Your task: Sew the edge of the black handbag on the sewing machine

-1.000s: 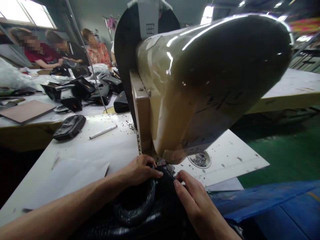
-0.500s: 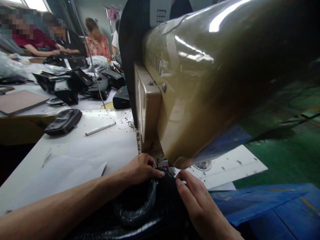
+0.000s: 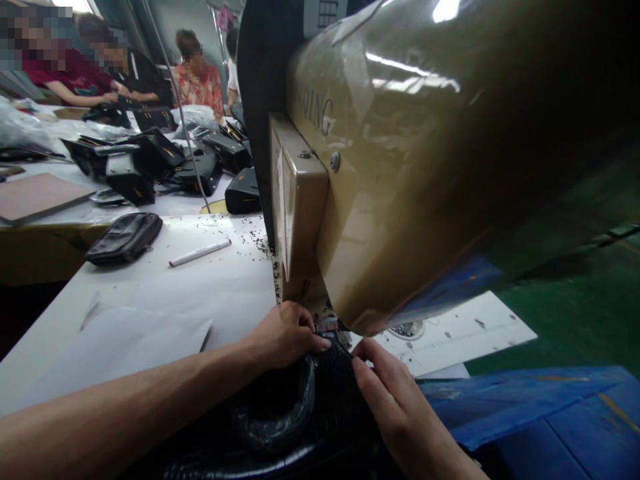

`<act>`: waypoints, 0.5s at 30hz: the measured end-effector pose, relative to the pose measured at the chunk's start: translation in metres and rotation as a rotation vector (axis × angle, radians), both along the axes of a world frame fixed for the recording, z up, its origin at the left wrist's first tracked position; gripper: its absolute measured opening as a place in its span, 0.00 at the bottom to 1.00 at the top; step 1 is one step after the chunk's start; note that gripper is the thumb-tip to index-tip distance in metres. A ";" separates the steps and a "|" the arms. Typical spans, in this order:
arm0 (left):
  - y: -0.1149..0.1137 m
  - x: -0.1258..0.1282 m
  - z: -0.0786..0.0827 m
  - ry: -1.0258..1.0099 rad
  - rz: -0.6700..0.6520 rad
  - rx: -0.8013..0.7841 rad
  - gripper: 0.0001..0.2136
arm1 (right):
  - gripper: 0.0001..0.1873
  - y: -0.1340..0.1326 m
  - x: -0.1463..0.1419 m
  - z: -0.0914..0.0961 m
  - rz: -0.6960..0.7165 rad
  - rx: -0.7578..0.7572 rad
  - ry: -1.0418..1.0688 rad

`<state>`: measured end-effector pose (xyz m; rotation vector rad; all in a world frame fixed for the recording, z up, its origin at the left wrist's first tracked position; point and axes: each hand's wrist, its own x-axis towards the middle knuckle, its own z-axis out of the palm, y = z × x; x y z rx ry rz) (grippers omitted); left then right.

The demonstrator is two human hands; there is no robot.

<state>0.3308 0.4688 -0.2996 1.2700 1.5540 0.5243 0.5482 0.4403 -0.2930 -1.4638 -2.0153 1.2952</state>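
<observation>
A black handbag (image 3: pixel 340 407) with a crocodile-like texture lies beneath the low end of a gold-coloured machine head (image 3: pixel 395 180). Its curved handle (image 3: pixel 280 430), which looks wrapped in clear film, arches toward me. My left hand (image 3: pixel 290 337) is closed on the bag's far edge, with the thumb on top and the other fingers curled. On the opposite side, my right hand (image 3: pixel 390 390) pinches the bag's right edge between thumb and fingers. The machine's working point is mostly hidden behind its housing and my hands. Much of the bag is in dark shadow.
On the white table to the left are a black zipped pouch (image 3: pixel 125 239), a white pen (image 3: pixel 200 253) and paper sheets (image 3: pixel 130 347). Small dark bits are scattered beside the machine. Several black bags (image 3: pixel 195 172) cover the table behind, where co-workers sit. Blue sheeting (image 3: pixel 540 407) lies right.
Both hands keep their hold on the bag, almost unmoved. The view has shifted slightly, so the machine head appears a little further right.
</observation>
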 end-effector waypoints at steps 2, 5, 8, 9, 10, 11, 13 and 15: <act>-0.001 0.001 0.002 0.023 0.008 0.013 0.15 | 0.18 0.000 0.001 -0.001 0.018 0.037 -0.001; -0.001 0.001 0.002 0.036 0.013 0.035 0.16 | 0.17 -0.001 0.002 -0.001 0.026 0.085 -0.009; 0.001 0.001 -0.001 0.021 0.011 0.041 0.16 | 0.17 0.000 0.004 -0.003 0.005 0.102 -0.021; 0.002 0.001 -0.002 0.017 0.011 0.039 0.16 | 0.17 0.000 0.004 -0.004 -0.001 0.102 -0.025; 0.002 0.001 -0.004 0.014 0.012 0.036 0.16 | 0.17 0.000 0.005 -0.006 -0.009 0.105 -0.025; 0.003 0.001 -0.005 0.011 0.012 0.034 0.16 | 0.17 -0.001 0.006 -0.007 -0.017 0.109 -0.022; 0.003 0.000 -0.007 0.006 0.009 0.030 0.16 | 0.17 -0.002 0.007 -0.011 -0.029 0.125 -0.006; 0.004 0.000 -0.007 0.001 0.002 0.028 0.15 | 0.16 -0.003 0.007 -0.013 -0.043 0.151 0.015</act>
